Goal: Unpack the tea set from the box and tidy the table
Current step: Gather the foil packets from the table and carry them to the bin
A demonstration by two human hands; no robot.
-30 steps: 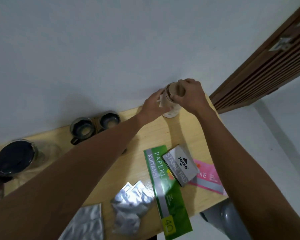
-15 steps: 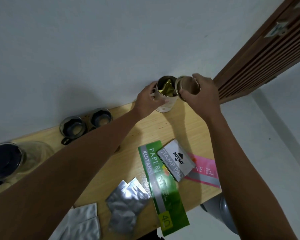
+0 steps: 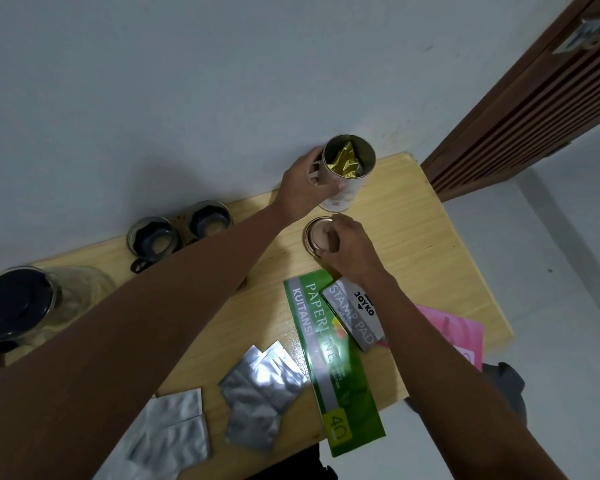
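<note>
The open tea canister (image 3: pixel 347 171) stands upright near the far edge of the bench (image 3: pixel 430 244), close to the wall (image 3: pixel 187 81), with a gold foil packet (image 3: pixel 345 161) inside it. The left hand (image 3: pixel 303 190) is wrapped around the left side of the canister, with the thumb on the front. Just in front of the canister, the round lid (image 3: pixel 317 235) lies flat on the bench with its inside up. The right hand (image 3: pixel 349 245) rests on the lid, its fingers curled over the lid's right part; I cannot tell if it grips the lid or only touches it.

To the left of the canister, along the same far edge, 2 glass cups (image 3: pixel 179 230) stand side by side, and further left is a glass teapot (image 3: pixel 25 306) with a dark lid, near the left border of the view.

In front of the canister, toward the near edge, lies a green receipt book (image 3: pixel 333 372), and its lower end hangs over the bench edge. A grey stamp pad box (image 3: pixel 355 313) lies partly on it. A pink paper (image 3: pixel 458 327) lies to the right of the box, near the right edge. Left of the book are silver foil sachets (image 3: pixel 260 393), and more sachets (image 3: pixel 174 431) lie at the near edge.

To the right of the canister, the bench surface is bare up to its right edge.
</note>
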